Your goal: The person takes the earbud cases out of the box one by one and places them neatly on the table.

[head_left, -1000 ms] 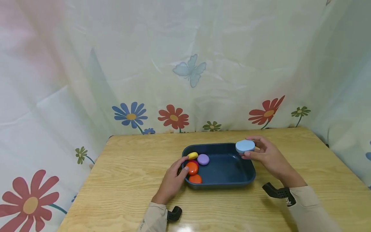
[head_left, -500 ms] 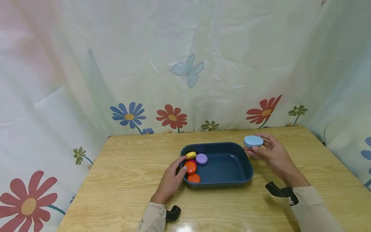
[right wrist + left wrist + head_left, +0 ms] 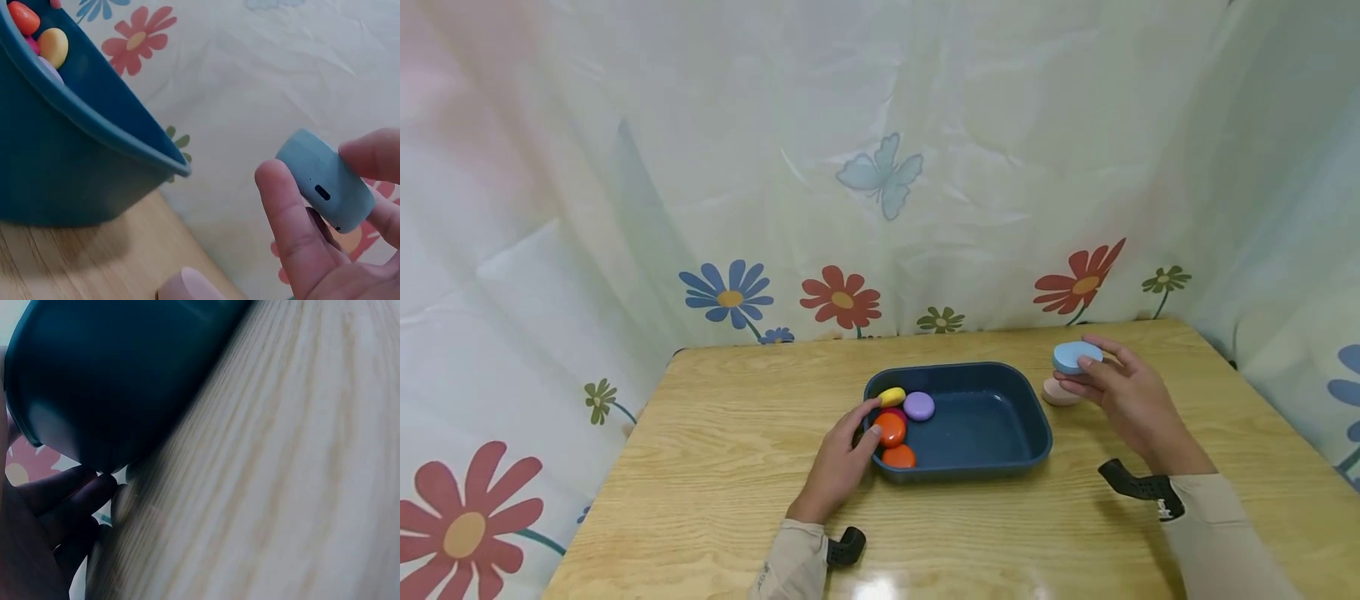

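Note:
My right hand pinches a light blue rounded case between thumb and fingers, right of the tray. A small dark slot shows on the case's side in the right wrist view. Below it, a pale pink rounded piece sits on the table, partly covered by the fingers. My left hand grips the left rim of the dark blue tray, with its lower fingers against the outer wall in the left wrist view. Inside that end lie a yellow piece, a purple piece and smooth orange and red pieces.
The wooden table extends to both sides of the tray and in front of it. Behind it hangs a pale curtain printed with flowers and a butterfly. Black wrist mounts stick out near the sleeves.
My right hand has carried the light blue case rightward, from over the tray's right end to beyond it. The pale pink piece has come into sight. My left hand stays on the rim.

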